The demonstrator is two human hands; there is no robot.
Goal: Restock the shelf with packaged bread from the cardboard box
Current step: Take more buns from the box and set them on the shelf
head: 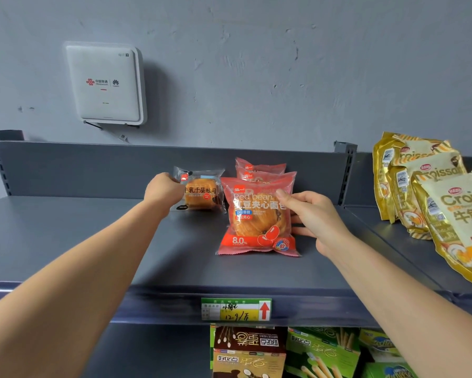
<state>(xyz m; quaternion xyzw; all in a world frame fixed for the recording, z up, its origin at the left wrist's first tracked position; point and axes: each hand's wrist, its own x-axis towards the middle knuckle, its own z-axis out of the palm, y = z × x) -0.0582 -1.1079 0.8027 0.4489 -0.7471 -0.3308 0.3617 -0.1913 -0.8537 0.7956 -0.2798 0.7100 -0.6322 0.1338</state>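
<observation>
A grey metal shelf (98, 241) runs across the view. On it stands a clear-wrapped toast bread pack (202, 195), and my left hand (164, 190) grips its left edge. To its right a red bean bread pack (256, 222) leans upright in front of two more red packs (259, 167). My right hand (311, 216) holds the front red pack by its right side, thumb on the front face. The cardboard box is out of view.
Gold croissant bags (425, 192) lean in a row on the neighbouring shelf section at right. A price label (236, 309) hangs on the shelf's front edge. Biscuit-stick boxes (283, 353) fill the shelf below. A white router (106, 83) is mounted on the wall.
</observation>
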